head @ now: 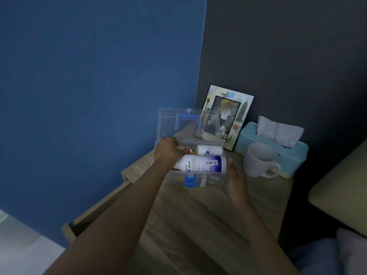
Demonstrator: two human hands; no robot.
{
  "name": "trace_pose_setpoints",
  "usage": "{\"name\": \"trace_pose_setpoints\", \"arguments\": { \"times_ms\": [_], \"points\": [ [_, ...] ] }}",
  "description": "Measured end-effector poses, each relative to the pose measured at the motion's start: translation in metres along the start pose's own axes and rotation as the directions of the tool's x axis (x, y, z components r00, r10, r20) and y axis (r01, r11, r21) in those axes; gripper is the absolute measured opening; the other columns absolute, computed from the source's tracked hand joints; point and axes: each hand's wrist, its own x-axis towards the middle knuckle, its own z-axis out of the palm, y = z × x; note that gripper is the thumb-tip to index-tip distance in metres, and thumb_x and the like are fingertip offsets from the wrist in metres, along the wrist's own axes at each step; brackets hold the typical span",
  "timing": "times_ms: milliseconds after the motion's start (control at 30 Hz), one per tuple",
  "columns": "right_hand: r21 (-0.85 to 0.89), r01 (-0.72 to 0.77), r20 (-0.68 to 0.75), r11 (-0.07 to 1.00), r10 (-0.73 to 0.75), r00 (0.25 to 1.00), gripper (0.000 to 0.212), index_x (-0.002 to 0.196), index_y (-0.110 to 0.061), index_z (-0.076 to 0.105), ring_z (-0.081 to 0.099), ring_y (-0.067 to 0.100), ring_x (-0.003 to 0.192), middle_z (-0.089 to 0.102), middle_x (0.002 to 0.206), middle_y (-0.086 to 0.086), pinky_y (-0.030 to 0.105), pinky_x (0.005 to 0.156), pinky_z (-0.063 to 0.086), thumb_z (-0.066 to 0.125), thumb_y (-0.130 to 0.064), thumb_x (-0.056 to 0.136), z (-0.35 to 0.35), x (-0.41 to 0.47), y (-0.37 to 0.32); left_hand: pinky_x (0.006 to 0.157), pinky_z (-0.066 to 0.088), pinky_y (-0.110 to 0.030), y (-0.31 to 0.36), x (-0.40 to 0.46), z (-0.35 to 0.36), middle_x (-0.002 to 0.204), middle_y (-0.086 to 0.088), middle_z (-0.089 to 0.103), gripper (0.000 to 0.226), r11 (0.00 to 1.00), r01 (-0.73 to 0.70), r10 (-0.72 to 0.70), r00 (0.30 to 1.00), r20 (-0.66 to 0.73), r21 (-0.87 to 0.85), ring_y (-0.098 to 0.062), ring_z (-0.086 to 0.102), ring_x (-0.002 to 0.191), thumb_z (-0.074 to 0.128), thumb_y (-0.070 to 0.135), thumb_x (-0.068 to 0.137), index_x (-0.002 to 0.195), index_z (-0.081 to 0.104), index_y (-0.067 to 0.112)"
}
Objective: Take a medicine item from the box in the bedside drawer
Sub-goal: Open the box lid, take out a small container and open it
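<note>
On the wooden tabletop [198, 211] of the bedside unit, a clear plastic box [218, 179] sits with its lid [168, 124] tipped up toward 12 o'clock, probably so both hands can work inside. The left hand [167, 150] reaches into the box at its 9 o'clock end; its fingers curl around something small with a red-and-white label [186, 150], too blurred to read, though I cannot tell how firm the hold is. The right hand [234, 179] rests open against the box's 3 o'clock wall, apparently steadying it, holding nothing. A large white bottle [202, 163] lies on its side across the box; it carries a barcode, a blue band and green script that I cannot make out. A smaller white bottle [209, 149] lies behind it. The drawer [99, 207] stands pulled out at 8 o'clock. A white mug [258, 159], a tissue box [278, 147] and a picture frame [228, 116] stand toward 2 o'clock.
</note>
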Motion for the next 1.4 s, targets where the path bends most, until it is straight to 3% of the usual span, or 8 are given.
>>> {"name": "trace_pose_setpoints", "arguments": {
  "times_ms": [67,167,267,333,633,867,1100,1400],
  "points": [
    [0.022,-0.035,0.016,0.999,0.034,0.999,0.039,0.082,-0.029,0.063,0.068,-0.004,0.064,0.073,0.07,-0.011,0.022,0.062,0.049,0.032,-0.04,0.101,-0.001,-0.003,-0.004,0.079,0.055,-0.035,0.003,-0.009,-0.005,0.104,-0.013,0.07,0.029,0.998,-0.026,0.022,0.998,-0.061,-0.061,-0.026,0.065,0.091,0.074,0.025,0.078,0.101,0.069,0.006],
    [-0.038,0.071,-0.014,0.997,-0.071,0.997,0.036,0.089,-0.035,0.063,0.068,-0.004,0.071,0.073,0.079,-0.017,0.025,0.065,0.051,0.03,-0.044,0.1,-0.002,-0.016,-0.015,0.075,0.054,-0.03,0.013,-0.038,-0.015,0.093,-0.005,0.067,0.021,0.921,-0.112,0.057,0.986,-0.154,-0.373,-0.014,0.062,0.079,0.071,0.017,0.082,0.101,0.069,0.008],
    [0.062,0.165,-0.022,0.984,-0.164,0.986,0.028,0.105,-0.056,0.059,0.067,-0.005,0.093,0.07,0.101,-0.025,0.018,0.077,0.056,0.034,-0.044,0.099,-0.002,-0.04,-0.027,0.071,0.054,-0.019,0.018,-0.084,-0.016,0.091,-0.001,0.07,0.023,0.736,-0.113,0.094,0.993,-0.065,-0.667,-0.01,0.065,0.077,0.07,0.018,0.084,0.106,0.07,0.013],
    [0.198,0.132,-0.003,0.971,-0.134,0.991,0.028,0.116,-0.046,0.061,0.065,-0.004,0.105,0.07,0.111,-0.022,0.013,0.084,0.052,0.04,-0.043,0.098,0.002,-0.057,-0.027,0.071,0.055,-0.019,0.015,-0.117,-0.007,0.092,-0.001,0.074,0.017,0.63,-0.028,0.082,0.996,0.031,-0.776,-0.01,0.068,0.079,0.068,0.017,0.085,0.102,0.072,0.017],
    [0.269,-0.025,0.003,0.963,0.026,1.0,0.029,0.124,-0.026,0.059,0.063,-0.002,0.11,0.067,0.121,-0.004,0.008,0.086,0.048,0.048,-0.021,0.097,-0.001,-0.12,0.006,0.083,0.056,-0.022,0.005,-0.205,0.045,0.108,-0.012,0.074,0.03,0.451,0.247,0.038,0.955,0.295,-0.858,-0.014,0.071,0.095,0.06,0.011,0.09,0.117,0.067,0.001],
    [0.185,-0.069,0.014,0.98,0.068,0.998,0.032,0.13,-0.022,0.054,0.057,-0.017,0.107,0.062,0.125,-0.007,-0.001,0.087,0.041,0.045,-0.02,0.099,-0.004,-0.136,0.018,0.071,0.052,-0.016,-0.004,-0.219,0.059,0.079,0.005,0.075,0.02,0.591,0.101,0.057,0.985,0.166,-0.8,-0.002,0.069,0.076,0.059,0.013,0.091,0.104,0.072,0.005],
    [0.051,-0.03,-0.062,0.998,0.033,0.998,0.031,0.125,-0.013,0.06,0.059,0.001,0.11,0.064,0.121,-0.001,-0.002,0.089,0.038,0.042,-0.016,0.1,0.004,-0.141,0.026,0.066,0.046,-0.01,-0.005,-0.226,0.072,0.079,0.005,0.068,0.02,0.788,-0.025,0.074,0.996,0.054,-0.616,-0.002,0.064,0.075,0.048,0.027,0.098,0.094,0.066,0.016],
    [0.091,-0.069,-0.029,0.994,0.071,0.997,0.03,0.126,-0.014,0.059,0.056,-0.023,0.098,0.063,0.117,-0.009,-0.003,0.086,0.039,0.042,-0.014,0.1,0.001,-0.14,0.029,0.062,0.043,-0.008,-0.009,-0.217,0.07,0.076,0.003,0.069,0.026,0.828,-0.023,0.094,0.991,0.099,-0.56,-0.002,0.062,0.07,0.046,0.035,0.097,0.085,0.066,0.022]
  ]
}}
